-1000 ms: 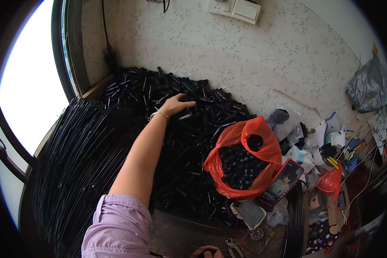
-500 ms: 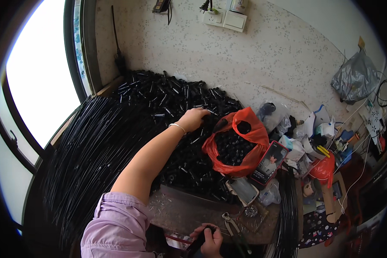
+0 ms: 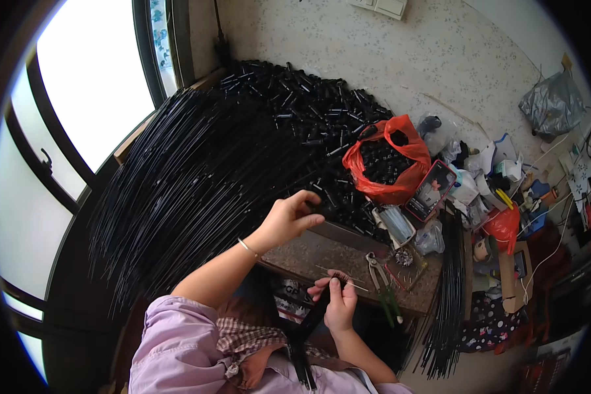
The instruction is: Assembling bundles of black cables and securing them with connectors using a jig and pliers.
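Fingers of the right hand [image 3: 340, 308] grip a black bundle [image 3: 316, 308] at the near table [image 3: 302, 253] edge; the left hand's [image 3: 285, 223] thumb stands apart, its hold unclear. Beyond lie heaped black tubes [image 3: 322, 118], seemingly much work left; similar pieces fill a red bag [image 3: 391, 192], right.

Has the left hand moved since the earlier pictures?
Yes. Against the red bag, the left hand has come back toward the person, now nearer than the bag.

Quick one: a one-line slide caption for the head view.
Left hand raised, right hand holding a dark item near pliers, black tubular parts heaped beside a red bag.
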Tool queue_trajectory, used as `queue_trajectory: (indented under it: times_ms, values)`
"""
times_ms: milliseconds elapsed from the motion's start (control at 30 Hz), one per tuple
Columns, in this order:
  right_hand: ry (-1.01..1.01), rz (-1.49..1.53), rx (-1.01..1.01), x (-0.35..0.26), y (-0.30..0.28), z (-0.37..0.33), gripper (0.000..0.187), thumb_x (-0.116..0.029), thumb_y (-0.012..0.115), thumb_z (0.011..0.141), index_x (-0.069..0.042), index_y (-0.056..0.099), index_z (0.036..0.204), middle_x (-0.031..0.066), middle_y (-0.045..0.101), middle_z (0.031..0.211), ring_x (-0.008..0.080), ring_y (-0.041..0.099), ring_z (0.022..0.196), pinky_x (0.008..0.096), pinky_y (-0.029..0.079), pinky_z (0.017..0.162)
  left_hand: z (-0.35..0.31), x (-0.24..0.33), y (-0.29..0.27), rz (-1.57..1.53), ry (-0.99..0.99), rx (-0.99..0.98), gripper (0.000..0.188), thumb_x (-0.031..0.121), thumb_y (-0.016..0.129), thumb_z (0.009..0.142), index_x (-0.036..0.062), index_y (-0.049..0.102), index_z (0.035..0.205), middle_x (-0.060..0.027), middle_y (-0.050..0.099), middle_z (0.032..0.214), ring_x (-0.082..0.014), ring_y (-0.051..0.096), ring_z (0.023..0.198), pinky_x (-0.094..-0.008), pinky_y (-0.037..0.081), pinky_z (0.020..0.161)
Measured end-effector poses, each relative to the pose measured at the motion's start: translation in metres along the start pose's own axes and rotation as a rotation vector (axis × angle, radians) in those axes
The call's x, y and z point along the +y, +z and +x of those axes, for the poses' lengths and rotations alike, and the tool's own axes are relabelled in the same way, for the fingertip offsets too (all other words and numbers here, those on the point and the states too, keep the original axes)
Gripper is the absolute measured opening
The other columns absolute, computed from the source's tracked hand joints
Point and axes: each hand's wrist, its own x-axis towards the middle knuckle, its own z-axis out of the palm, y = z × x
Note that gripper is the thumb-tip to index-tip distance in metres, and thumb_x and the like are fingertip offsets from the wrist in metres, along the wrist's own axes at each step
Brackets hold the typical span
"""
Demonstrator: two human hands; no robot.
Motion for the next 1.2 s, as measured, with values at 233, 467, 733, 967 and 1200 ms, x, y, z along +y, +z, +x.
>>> queue_trajectory:
  times_ms: [233, 467, 733, 967, 1200]
  values:
    - [0.051, 0.165, 0.074, 0.004, 0.007, -0.017, 0.010, -0.013, 0.044, 0.079, -0.004, 0.046, 0.083, 0.0083, 0.054, 0.074, 0.0162, 0.053, 0.062, 0.0244, 0.042, 0.056, -0.069, -0.046, 0.009, 0.589, 0.285, -0.007, 0.025, 0.019, 0.058, 0.061, 0.0016, 0.052, 0.078, -0.0142, 0.049, 0.074, -0.0298, 0.049, 0.068, -0.0342, 0.041, 0.060]
    - [0.066, 0.140, -0.024, -0.004, 0.005, -0.031, 0.013, -0.011, 0.051, 0.075, -0.001, 0.052, 0.083, 0.0076, 0.055, 0.074, 0.0138, 0.052, 0.065, 0.0239, 0.042, 0.061, 0.014, -0.012, 0.016, 0.771, 0.299, 0.216, 0.012, 0.014, 0.051, 0.064, 0.0048, 0.048, 0.072, -0.0113, 0.050, 0.070, -0.0294, 0.050, 0.066, -0.0362, 0.041, 0.055]
    - [0.083, 0.151, 0.028, -0.008, -0.013, -0.019, 0.012, -0.010, 0.051, 0.074, -0.002, 0.050, 0.082, 0.0087, 0.054, 0.074, 0.0159, 0.053, 0.064, 0.0257, 0.043, 0.062, 0.065, -0.033, 0.029, 0.653, 0.197, 0.348, 0.010, 0.012, 0.055, 0.061, 0.0074, 0.053, 0.070, -0.0082, 0.052, 0.069, -0.0250, 0.052, 0.065, -0.0338, 0.042, 0.054]
    - [-0.003, -0.017, 0.010, 0.011, -0.029, 0.000, 0.010, -0.009, 0.049, 0.075, -0.001, 0.048, 0.081, 0.0082, 0.053, 0.073, 0.0145, 0.051, 0.064, 0.0256, 0.043, 0.061, -0.023, -0.042, 0.033, 0.543, 0.070, -0.034, 0.018, 0.015, 0.060, 0.060, 0.0048, 0.052, 0.073, -0.0131, 0.053, 0.066, -0.0285, 0.052, 0.063, -0.0332, 0.041, 0.054]
    - [-0.093, -0.096, -0.099, 0.014, -0.014, -0.026, 0.010, -0.009, 0.047, 0.076, 0.000, 0.046, 0.082, 0.0067, 0.052, 0.072, 0.0131, 0.050, 0.062, 0.0239, 0.042, 0.060, -0.073, -0.026, 0.038, -0.906, 0.046, 0.171, 0.014, 0.017, 0.048, 0.076, 0.0043, 0.046, 0.072, -0.0016, 0.043, 0.074, -0.0095, 0.040, 0.068, -0.0223, 0.033, 0.063]
